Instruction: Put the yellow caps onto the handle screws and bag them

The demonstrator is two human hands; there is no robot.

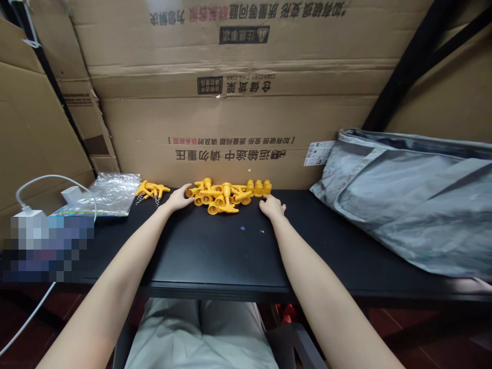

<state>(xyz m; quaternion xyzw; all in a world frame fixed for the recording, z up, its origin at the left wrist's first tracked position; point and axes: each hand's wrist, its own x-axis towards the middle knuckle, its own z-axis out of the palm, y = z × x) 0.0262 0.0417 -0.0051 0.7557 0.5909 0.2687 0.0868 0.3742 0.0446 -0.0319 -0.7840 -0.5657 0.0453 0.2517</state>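
Observation:
A pile of yellow plastic pieces [219,197] lies at the back of the black table against the cardboard; several have flared, cup-like ends. At the pile's left edge is my left hand [180,199], fingers spread and the tips beside the nearest pieces. On the right side, a short row of upright yellow bottle-shaped pieces [259,187] stands close together. My right hand [273,207] rests just in front of that row, fingers apart and close to the rightmost piece; whether it touches is unclear. Neither hand visibly holds anything.
More yellow pieces with metal springs [151,189] lie left of my left hand. Clear plastic packaging [115,192] and a white charger with a cable [33,225] sit further left. A large grey bag [403,205] occupies the right side. Cardboard [226,118] walls the back.

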